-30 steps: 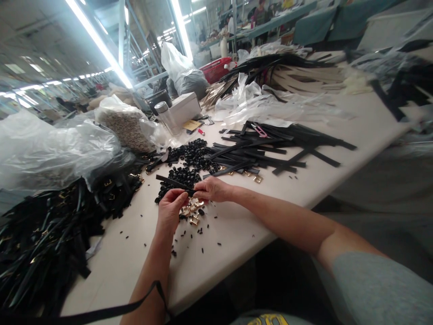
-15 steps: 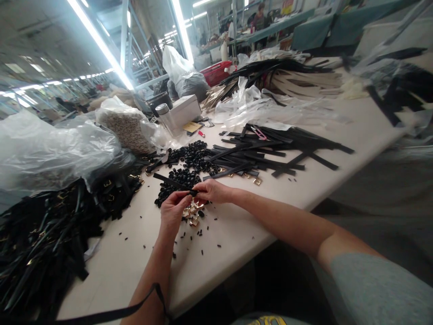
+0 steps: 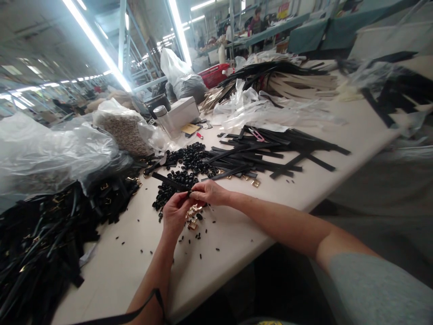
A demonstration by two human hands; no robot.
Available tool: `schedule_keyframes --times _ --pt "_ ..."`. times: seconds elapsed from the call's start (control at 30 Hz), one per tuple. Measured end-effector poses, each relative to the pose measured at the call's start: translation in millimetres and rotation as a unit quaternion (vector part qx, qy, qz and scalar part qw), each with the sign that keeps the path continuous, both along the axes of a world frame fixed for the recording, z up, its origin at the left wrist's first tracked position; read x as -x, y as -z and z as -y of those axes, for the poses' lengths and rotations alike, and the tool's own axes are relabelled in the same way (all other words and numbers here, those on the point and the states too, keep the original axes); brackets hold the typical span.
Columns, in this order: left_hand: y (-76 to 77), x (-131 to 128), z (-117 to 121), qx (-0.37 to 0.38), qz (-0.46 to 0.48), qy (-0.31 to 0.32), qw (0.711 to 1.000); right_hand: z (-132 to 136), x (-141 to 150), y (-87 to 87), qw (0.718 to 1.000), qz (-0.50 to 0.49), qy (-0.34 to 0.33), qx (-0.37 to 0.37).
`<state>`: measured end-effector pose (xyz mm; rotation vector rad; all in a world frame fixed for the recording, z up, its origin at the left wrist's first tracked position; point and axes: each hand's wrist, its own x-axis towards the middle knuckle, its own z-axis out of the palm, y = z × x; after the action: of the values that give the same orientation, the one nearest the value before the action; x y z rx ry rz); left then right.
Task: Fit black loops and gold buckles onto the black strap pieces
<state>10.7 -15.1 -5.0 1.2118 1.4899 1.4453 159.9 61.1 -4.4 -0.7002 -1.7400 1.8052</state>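
Black strap was above the desk, between left hand and right hand, by the black loops and gold buckles. Both grips were pinched nearly closed on its near end; exact fingertip contact was partly hidden. Judged light, bendable but fairly firm, since the free end stuck out straight; not fragile, maybe a bit slick. Best hold: flat faces, fingertip pinch close to the worked end.
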Motion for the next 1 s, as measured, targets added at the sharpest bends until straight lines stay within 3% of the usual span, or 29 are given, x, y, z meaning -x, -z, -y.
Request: schedule_keyframes --times 0.13,0.3,0.5,0.7,0.87,1.0 --pt "-8.4 -1 -1 0.012 0.136 -0.027 0.99 -1 -2 -3.3 0.999 -0.01 0.025 -0.024" --pt "-13.7 7 -8 0.032 0.252 -0.059 0.965 0 -4 -5.8 0.997 0.015 0.0 -0.07" --pt "-16.1 0 -4 0.044 0.245 -0.073 0.966 3 -3 -5.9 0.997 0.037 0.011 -0.071" --pt "-9.6 -7 -8 0.024 0.241 -0.055 0.969 -2 -3 -1.8 0.987 0.067 0.041 -0.138" --pt "-4.4 -14 -6 0.008 0.19 -0.054 0.98 5 -8 -9.3 0.977 0.103 0.039 -0.183" --pt "-9.6 -13 -7 0.025 0.225 -0.007 0.974 1 -8 -13.7 0.974 0.135 0.036 -0.176"
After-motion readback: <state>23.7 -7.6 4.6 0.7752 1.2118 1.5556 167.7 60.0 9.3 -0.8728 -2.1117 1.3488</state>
